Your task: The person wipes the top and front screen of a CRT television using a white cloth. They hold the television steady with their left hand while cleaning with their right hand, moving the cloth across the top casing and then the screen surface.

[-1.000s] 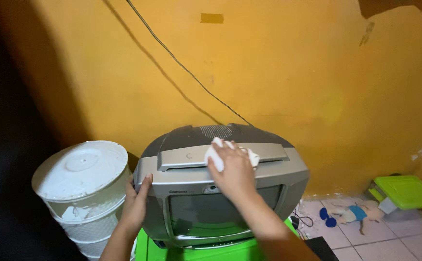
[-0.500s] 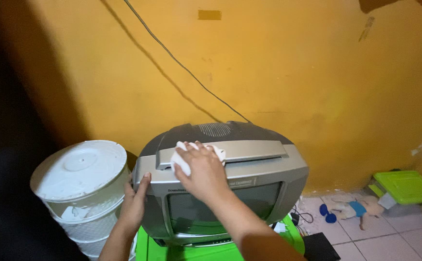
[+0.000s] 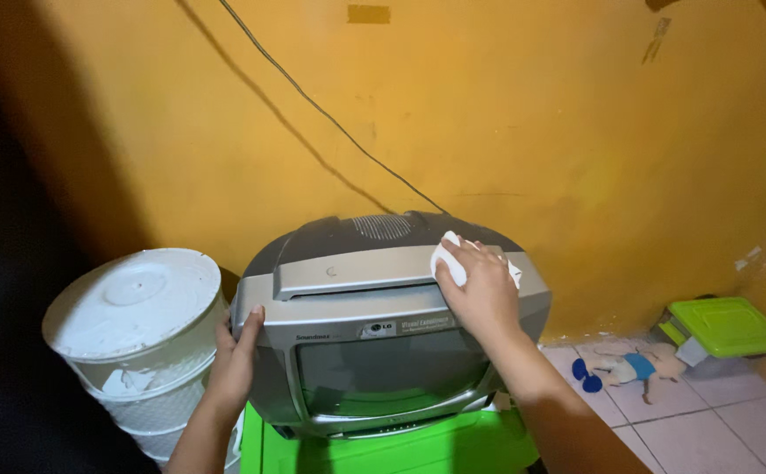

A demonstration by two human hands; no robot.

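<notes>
We see a bright green plastic stand (image 3: 374, 448) at the bottom edge, w/ a grey boxy tube television (image 3: 374, 325) sitting directly on its top, covering most of it; only the stand's front edge & right corner show. Left of the stand, a stack of white plastic round tubs (image 3: 133, 333) rises from below the picture's edge. To the right, a pale tiled floor (image 3: 708, 421) carries a small doll in blue clothes (image 3: 629, 369), lying flat near the wall, & a lime-green lidded plastic box (image 3: 725, 326) in the far corner.
</notes>
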